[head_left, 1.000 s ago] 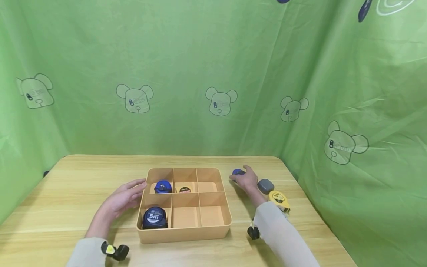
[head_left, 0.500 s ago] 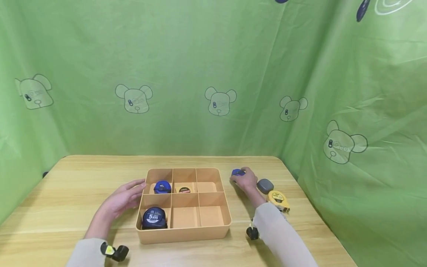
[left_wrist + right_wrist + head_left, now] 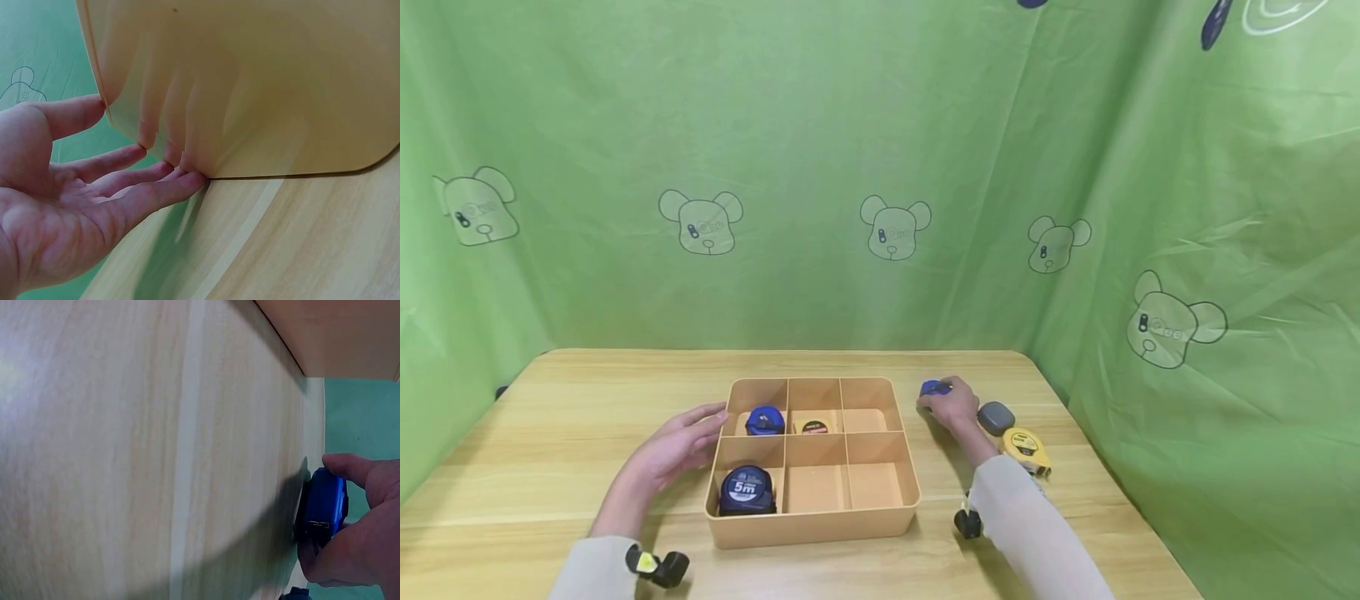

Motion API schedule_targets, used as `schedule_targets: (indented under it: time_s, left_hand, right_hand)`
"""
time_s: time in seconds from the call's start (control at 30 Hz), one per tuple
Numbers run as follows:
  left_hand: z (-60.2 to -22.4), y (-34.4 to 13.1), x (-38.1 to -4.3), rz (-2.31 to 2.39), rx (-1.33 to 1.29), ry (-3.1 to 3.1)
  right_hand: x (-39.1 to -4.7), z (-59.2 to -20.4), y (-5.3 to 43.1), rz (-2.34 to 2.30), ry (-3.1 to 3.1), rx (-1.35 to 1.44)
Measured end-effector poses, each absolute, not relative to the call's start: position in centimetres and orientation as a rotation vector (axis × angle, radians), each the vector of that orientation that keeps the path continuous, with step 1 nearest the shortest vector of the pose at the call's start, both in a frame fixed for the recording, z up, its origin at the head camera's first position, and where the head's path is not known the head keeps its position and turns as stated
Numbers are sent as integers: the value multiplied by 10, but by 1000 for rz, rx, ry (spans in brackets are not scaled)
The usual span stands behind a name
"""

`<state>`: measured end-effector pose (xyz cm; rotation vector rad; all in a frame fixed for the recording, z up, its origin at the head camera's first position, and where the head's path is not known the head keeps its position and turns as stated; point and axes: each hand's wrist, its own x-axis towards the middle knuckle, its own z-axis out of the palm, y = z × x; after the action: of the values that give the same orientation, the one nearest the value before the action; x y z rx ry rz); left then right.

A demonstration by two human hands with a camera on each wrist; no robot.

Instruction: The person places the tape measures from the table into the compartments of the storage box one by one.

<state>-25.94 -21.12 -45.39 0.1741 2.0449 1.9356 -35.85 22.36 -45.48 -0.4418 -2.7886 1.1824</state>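
Note:
At the table's far right, a blue tape measure (image 3: 934, 387) is pinched between the thumb and fingers of my right hand (image 3: 953, 404); the right wrist view shows its blue case (image 3: 327, 503) on or just over the wood. My left hand (image 3: 679, 446) touches the left wall of an orange divided box (image 3: 812, 527), fingertips along its side with fingers extended (image 3: 140, 194). In the box, a blue tape measure (image 3: 765, 421) is in the back left compartment and a yellow one (image 3: 814, 427) in the back middle. A dark "5m" tape measure (image 3: 747, 490) fills the front left.
Right of my right hand lie a grey rounded case (image 3: 996, 418) and a yellow tape measure (image 3: 1026, 451), close together. My right forearm passes just left of them. A green curtain (image 3: 805, 283) stands behind the wooden table (image 3: 625, 375) and along its sides.
My right thumb and fingers have closed on the blue tape measure, which stays in about the same spot. My left hand and the box have hardly moved.

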Motion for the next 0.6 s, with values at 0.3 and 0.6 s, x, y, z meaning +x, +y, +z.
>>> schedule_targets:
  time_s: [0.3, 0.6]
  left_hand:
    - [-455, -212, -261, 1936, 144, 2056]
    - [-455, -211, -261, 1931, 151, 2063]
  right_hand:
    - [-359, -454, 224, 1179, -2797, -440]
    - [-359, -450, 226, 1158, -2821, -443]
